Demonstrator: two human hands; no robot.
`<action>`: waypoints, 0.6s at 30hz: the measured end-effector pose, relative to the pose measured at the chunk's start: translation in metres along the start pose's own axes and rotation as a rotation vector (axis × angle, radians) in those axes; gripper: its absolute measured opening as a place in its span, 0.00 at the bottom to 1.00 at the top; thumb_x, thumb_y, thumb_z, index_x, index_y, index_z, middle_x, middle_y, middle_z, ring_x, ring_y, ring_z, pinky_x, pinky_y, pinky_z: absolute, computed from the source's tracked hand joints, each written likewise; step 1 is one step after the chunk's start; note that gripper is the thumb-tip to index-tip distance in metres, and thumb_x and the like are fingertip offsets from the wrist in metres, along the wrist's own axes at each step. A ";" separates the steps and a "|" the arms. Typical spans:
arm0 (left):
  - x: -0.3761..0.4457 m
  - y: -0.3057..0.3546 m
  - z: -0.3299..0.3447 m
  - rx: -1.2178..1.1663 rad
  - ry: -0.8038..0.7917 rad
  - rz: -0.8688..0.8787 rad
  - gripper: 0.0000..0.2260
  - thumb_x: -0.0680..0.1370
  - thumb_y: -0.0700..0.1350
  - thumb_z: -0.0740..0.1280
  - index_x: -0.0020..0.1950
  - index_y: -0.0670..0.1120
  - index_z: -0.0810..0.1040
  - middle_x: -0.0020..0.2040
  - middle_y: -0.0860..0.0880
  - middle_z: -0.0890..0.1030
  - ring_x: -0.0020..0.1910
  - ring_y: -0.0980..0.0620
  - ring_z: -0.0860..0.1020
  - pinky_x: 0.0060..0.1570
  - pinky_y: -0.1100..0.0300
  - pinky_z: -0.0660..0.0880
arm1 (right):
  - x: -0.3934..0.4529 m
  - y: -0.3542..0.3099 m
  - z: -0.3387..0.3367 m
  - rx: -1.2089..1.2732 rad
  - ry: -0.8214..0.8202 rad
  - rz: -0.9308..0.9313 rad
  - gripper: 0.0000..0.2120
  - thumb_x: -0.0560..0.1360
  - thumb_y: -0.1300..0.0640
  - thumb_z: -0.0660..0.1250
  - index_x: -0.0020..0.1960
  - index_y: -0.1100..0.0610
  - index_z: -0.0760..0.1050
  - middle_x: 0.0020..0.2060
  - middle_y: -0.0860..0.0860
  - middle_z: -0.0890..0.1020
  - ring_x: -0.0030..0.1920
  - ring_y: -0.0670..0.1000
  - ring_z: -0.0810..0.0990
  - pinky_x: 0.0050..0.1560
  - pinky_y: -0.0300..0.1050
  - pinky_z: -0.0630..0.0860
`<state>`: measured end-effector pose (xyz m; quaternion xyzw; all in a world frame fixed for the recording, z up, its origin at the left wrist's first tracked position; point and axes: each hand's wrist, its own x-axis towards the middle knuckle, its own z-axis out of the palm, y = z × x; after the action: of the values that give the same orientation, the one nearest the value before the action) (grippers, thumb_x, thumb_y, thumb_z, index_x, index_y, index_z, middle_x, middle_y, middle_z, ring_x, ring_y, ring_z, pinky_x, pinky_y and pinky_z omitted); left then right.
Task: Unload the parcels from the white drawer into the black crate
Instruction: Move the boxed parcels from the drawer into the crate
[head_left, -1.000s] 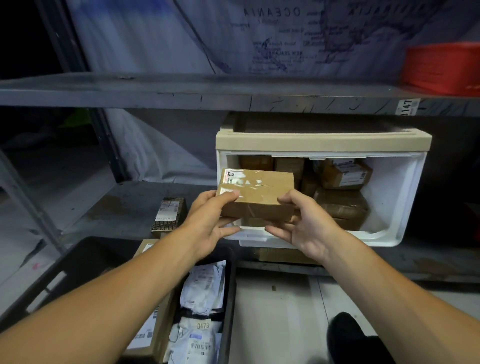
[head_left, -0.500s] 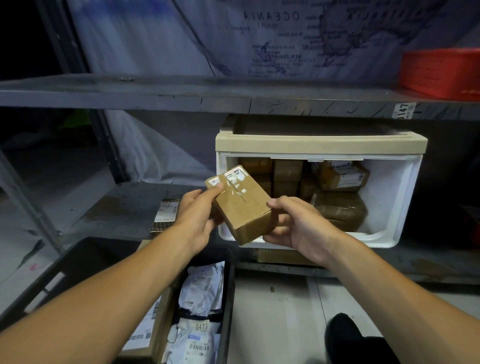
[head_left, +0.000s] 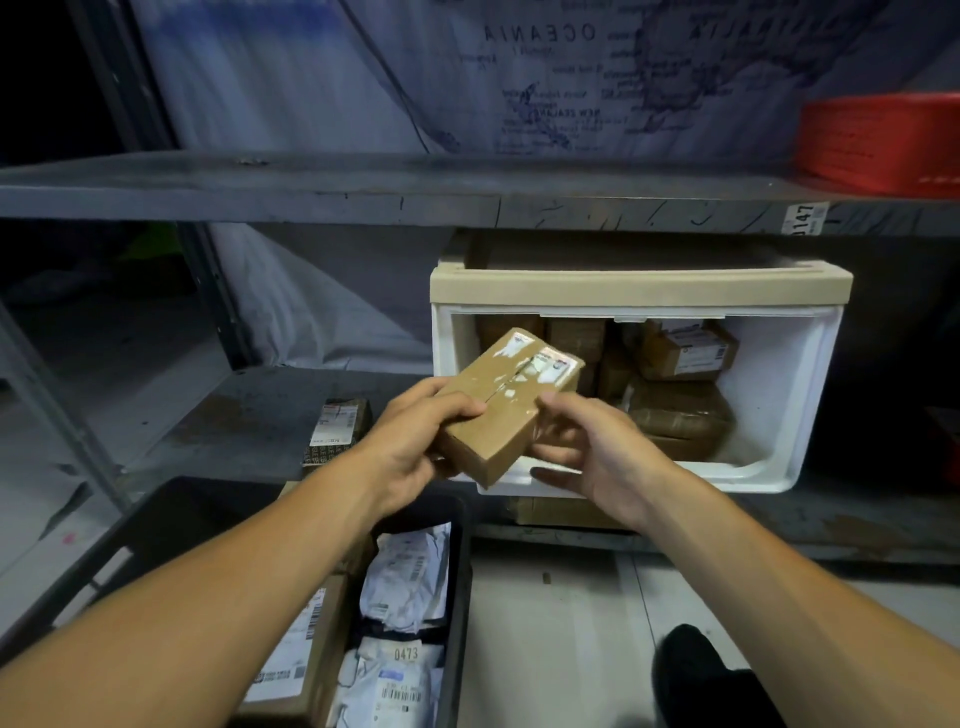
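Note:
The white drawer (head_left: 774, 410) stands pulled out on the lower shelf, with several brown parcels (head_left: 680, 415) inside. In front of its left corner I hold a brown taped parcel (head_left: 498, 415), tilted with one end toward me. My left hand (head_left: 410, 441) grips that parcel's near left side. My right hand (head_left: 597, 452) is at its right edge with fingers spread, only the fingertips touching. The black crate (head_left: 460, 571) sits below left and holds white mail bags (head_left: 410, 577) and a labelled brown box (head_left: 296, 665).
A small labelled parcel (head_left: 337, 426) lies on the lower shelf left of the drawer. The upper shelf board (head_left: 363, 192) runs overhead, with a red crate (head_left: 883, 140) on its right. A flat brown parcel (head_left: 561, 514) lies under the drawer. My dark shoe (head_left: 696, 675) is on the floor.
The parcel came out of the drawer and turned from flat and crosswise to end-on and tilted. My left hand took over the grip while my right hand loosened and spread its fingers.

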<state>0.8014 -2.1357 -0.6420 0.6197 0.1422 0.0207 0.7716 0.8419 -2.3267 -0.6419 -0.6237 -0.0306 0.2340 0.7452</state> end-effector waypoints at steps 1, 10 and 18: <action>0.000 0.001 -0.002 0.021 -0.007 -0.003 0.08 0.75 0.37 0.71 0.50 0.49 0.83 0.45 0.45 0.86 0.48 0.45 0.82 0.58 0.40 0.76 | 0.002 -0.002 -0.003 0.049 0.050 -0.021 0.22 0.77 0.50 0.73 0.67 0.56 0.73 0.55 0.58 0.86 0.50 0.56 0.88 0.50 0.53 0.82; 0.000 0.007 -0.011 -0.092 0.116 0.043 0.19 0.75 0.32 0.70 0.62 0.48 0.80 0.54 0.42 0.83 0.47 0.48 0.82 0.39 0.54 0.81 | 0.002 -0.009 -0.008 0.089 0.077 0.000 0.12 0.77 0.62 0.67 0.60 0.54 0.73 0.56 0.60 0.81 0.50 0.58 0.83 0.44 0.53 0.84; -0.002 0.006 -0.025 0.059 -0.126 0.138 0.33 0.71 0.33 0.76 0.72 0.56 0.74 0.66 0.51 0.81 0.65 0.46 0.78 0.66 0.42 0.75 | 0.002 -0.009 -0.009 0.221 0.119 0.130 0.16 0.79 0.56 0.66 0.66 0.54 0.73 0.58 0.60 0.82 0.56 0.59 0.83 0.39 0.52 0.85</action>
<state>0.7940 -2.1108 -0.6402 0.6505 0.0511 0.0307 0.7572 0.8495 -2.3358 -0.6357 -0.5512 0.0799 0.2465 0.7931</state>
